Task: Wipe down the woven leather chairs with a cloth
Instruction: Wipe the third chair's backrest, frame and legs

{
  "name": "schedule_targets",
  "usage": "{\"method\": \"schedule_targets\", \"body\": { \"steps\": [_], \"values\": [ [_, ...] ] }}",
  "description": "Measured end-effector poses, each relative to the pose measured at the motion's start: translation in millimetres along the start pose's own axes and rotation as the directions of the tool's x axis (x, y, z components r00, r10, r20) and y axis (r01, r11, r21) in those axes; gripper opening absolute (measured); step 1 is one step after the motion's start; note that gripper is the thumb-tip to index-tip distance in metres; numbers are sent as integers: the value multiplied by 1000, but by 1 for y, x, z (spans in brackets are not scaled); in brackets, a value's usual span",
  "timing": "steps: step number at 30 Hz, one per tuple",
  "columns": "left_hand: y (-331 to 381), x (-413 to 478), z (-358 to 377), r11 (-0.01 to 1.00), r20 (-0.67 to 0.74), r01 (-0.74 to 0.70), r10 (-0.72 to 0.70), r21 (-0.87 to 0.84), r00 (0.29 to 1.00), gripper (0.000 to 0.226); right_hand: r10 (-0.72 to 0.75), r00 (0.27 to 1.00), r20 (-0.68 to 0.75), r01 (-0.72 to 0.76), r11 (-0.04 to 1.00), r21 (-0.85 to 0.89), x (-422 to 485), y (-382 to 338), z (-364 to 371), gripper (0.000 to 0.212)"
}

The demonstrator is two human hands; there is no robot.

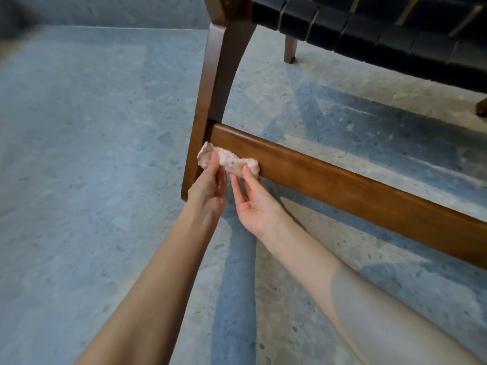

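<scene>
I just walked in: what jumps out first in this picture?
The left hand and the right hand pinch a small crumpled pink cloth at the centre, in front of the chair's low wooden rail. At top right, the black woven leather seat stands out above the pale speckled floor.

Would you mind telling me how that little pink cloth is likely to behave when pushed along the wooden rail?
The cloth looks floppy and light: it sags crumpled between the left hand and right hand. Probably bunches rather than slides flat.
</scene>
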State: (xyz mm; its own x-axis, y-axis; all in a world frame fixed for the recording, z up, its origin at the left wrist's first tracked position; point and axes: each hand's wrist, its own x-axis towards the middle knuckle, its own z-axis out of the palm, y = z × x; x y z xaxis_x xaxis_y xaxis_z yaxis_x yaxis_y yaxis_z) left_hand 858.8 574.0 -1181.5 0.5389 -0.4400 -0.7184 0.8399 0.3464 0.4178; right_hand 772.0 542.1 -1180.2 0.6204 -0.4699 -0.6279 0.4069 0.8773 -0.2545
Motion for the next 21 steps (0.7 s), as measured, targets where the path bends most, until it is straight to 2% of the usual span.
{"method": "schedule_targets", "body": {
  "steps": [2,4,10,14,18,21],
  "values": [
    [-11,-8,1,996,-20,-53,54,67,998,40,5,1000,-18,-5,1000,17,-6,-8,-7,43],
    [-28,-18,1,990,16,-61,59,124,998,33,-25,998,-54,30,996,78,-14,-17,-19,42],
    [-100,-56,4,955,226,4,-75,297,971,6,-172,974,-146,193,970,149,-62,-67,-74,35],
    [-158,-74,7,914,341,68,-218,401,915,10,-257,951,-170,278,954,112,-105,-105,-120,25],
    [-217,-96,17,862,373,148,-357,484,856,10,-350,876,-332,422,890,173,-146,-142,-157,32],
    [-260,-112,28,808,406,182,-459,560,790,26,-380,813,-442,503,840,204,-172,-166,-180,31]
  ]
}}
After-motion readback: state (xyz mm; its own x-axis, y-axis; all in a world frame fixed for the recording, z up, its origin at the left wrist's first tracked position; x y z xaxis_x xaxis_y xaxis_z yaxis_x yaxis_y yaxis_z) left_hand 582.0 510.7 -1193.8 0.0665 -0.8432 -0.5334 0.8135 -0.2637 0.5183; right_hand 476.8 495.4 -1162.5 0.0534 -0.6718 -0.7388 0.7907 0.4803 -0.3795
